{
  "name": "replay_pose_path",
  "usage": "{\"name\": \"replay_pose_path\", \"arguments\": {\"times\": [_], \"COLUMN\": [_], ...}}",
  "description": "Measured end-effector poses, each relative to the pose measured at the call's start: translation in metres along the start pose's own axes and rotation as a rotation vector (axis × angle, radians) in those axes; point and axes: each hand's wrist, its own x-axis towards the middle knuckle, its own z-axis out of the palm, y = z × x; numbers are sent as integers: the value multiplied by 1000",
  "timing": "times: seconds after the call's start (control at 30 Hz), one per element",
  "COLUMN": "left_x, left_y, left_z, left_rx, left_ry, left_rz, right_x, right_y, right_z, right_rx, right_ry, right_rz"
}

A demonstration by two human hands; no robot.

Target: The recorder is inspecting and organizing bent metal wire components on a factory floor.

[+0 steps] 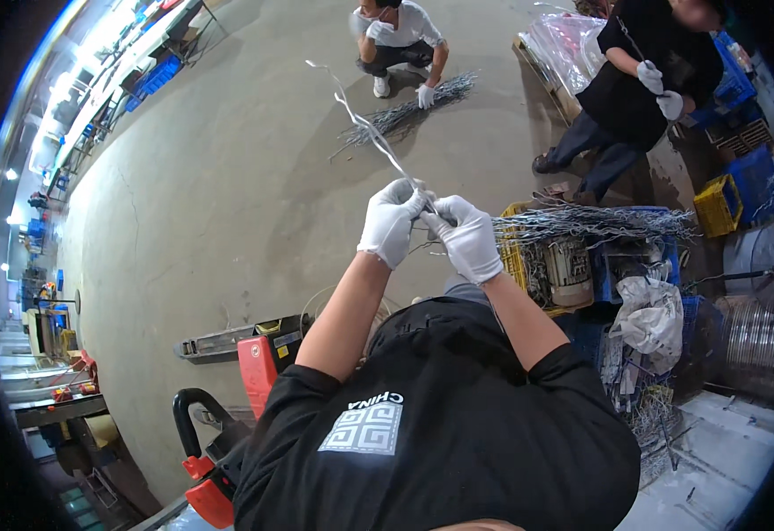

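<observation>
Both my hands wear white gloves and meet in front of my chest. My left hand (392, 221) is closed around a twisted silvery wire (371, 129), which rises from the fist and bends away to the upper left. Against it, my right hand (466, 235) pinches the lower part of the same wire. The exact finger grip is partly hidden by the gloves. To the right of my right hand, a bundle of similar twisted wires (595, 221) lies across the crates.
Ahead, a person (402, 44) squats beside a wire pile (409, 113) on the floor. Another person (648, 80) stands at the right, wire in hand. A yellow crate (719, 205) and wire spool (754, 336) stand right. A red and black machine (258, 361) is at my left.
</observation>
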Motion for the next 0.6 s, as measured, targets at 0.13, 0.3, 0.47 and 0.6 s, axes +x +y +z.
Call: {"name": "replay_pose_path", "arguments": {"times": [0.13,0.3,0.47,0.6], "left_x": [12,6,0,3], "left_y": [-18,-25,-17,-32], "left_z": [-9,11,31,27], "left_rx": [1,61,93,305], "left_ry": [4,123,182,246], "left_rz": [108,224,240,371], "right_x": [13,30,64,83], "right_y": [-10,15,-31,-53], "right_z": [-11,-20,-10,3], "right_rx": [281,171,341,117], "right_ry": [-52,47,16,-259], "right_rz": [366,333,182,168]}}
